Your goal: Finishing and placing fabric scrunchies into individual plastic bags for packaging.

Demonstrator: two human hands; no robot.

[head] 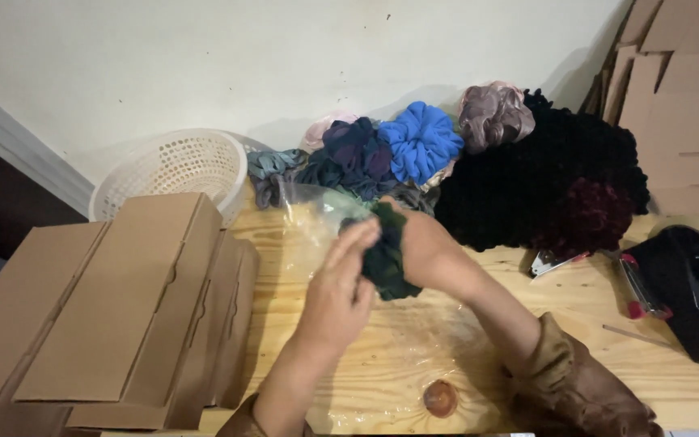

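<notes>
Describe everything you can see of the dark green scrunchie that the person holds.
The dark green scrunchie is a soft ring of gathered cloth, bunched and crumpled, so its hole does not show. It is held above the wooden table, near the middle of the view. The right hand grips it from the right side, and the left hand touches its left edge with the fingertips. A clear plastic bag lies just behind it; whether it touches the bag cannot be told.

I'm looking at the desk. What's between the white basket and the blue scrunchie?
In the head view, grey and dark navy scrunchies lie between the white basket and the blue scrunchie.
</notes>
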